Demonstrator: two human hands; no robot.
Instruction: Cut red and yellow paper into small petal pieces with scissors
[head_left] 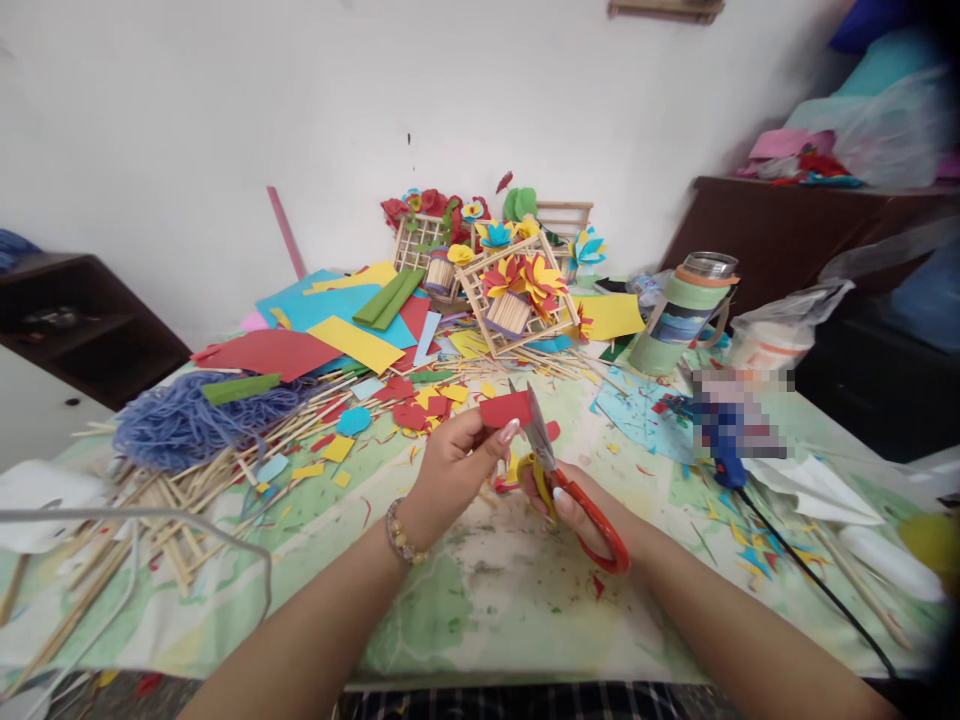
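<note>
A small red piece of paper [504, 409] is pinched between the thumb and fingers of my left hand [459, 458], which wears a beaded bracelet. My right hand [568, 500] grips scissors [541, 440] that have one orange-red handle and one yellow handle. Their blades point up and away, slightly parted, against the right edge of the paper. Part of the lower blade is hidden behind it. Red, yellow and blue paper cuttings [409, 415] lie on the table just beyond my left hand.
Stick frames with paper flowers [517, 290] stand at the back. Coloured sheets [360, 340], blue-violet yarn [202, 415] and thin wooden sticks [172, 530] lie to the left. On the right are a green bottle [673, 325] and a blue glue gun [724, 445] with a black cord.
</note>
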